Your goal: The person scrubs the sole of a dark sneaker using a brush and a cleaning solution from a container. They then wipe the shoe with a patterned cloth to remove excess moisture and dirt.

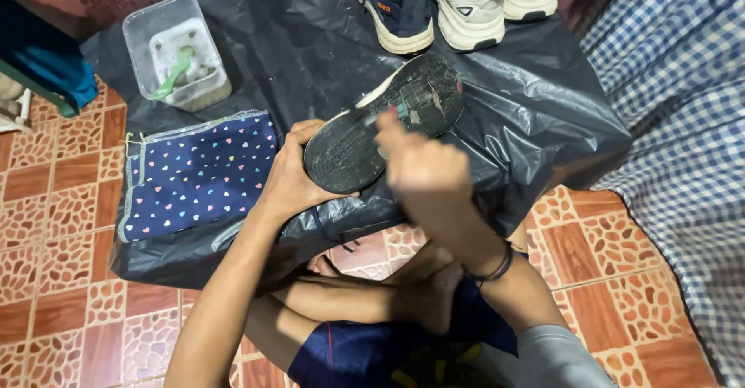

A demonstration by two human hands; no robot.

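Your left hand clamps the heel of the upturned shoe, sole up, toe pointing upper right; your blurred right hand grips a brush on it

Bare black plastic sheet lies open between the clear tub and 3 parked sneakers (all at the far edge); the heart-print cloth fills the left side.

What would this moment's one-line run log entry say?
left hand: holds upturned dark shoe | right hand: scrubbing its sole, tool unclear | surface: black plastic sheet
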